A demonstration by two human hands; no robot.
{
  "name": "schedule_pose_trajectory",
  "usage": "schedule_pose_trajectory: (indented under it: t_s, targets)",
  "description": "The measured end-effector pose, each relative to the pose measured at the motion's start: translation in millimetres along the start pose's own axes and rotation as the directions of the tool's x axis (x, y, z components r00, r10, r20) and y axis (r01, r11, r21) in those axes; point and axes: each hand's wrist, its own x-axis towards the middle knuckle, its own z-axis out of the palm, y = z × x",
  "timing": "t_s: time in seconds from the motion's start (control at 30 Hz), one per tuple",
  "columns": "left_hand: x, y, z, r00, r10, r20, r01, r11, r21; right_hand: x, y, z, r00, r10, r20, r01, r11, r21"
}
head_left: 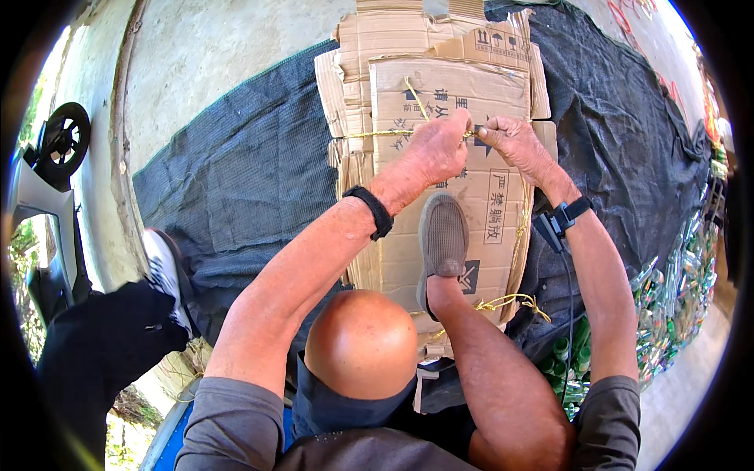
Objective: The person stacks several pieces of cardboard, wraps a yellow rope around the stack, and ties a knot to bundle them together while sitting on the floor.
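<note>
A stack of flattened cardboard boxes point(495, 94) lies in front of me, with a thin yellow rope point(369, 134) running across it. My left hand point(441, 145) is closed on the rope near the middle of the stack. Close beside it, my right hand point(514, 145) pinches the same rope between thumb and fingers. One loose end of the rope slants up over the cardboard beyond my left hand. More rope runs down the right side and is tied near the stack's near end. My foot in a brown slip-on shoe point(445, 235) presses on the cardboard.
Black mesh sheeting point(243, 149) spreads under the stack on a concrete floor point(228, 47). Many glass bottles point(667, 306) lie at the right. Another person's leg and striped shoe point(166, 275) are at the left, near a grey-and-black object with a wheel point(64, 140).
</note>
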Motion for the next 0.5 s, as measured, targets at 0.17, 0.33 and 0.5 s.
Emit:
schedule_pose_trajectory:
  t_s: [0.17,0.33,0.5]
  targets:
    - [-5.6,6.3,-7.3,0.996,0.085,0.038,-0.092,0.953,0.288,-1.6,-3.6,2.3,1.000,0.014,0.027,-0.014,1.000,0.004]
    - [-5.5,13.4,-12.6,0.983,0.170,0.067,-0.183,0.916,0.356,-3.0,-1.4,-0.1,1.000,0.015,0.018,-0.015,1.000,0.004]
    - [-9.7,7.9,-14.9,0.949,0.310,0.053,-0.307,0.877,0.369,-3.0,-4.7,1.1,0.999,0.030,0.011,-0.029,0.998,-0.046]
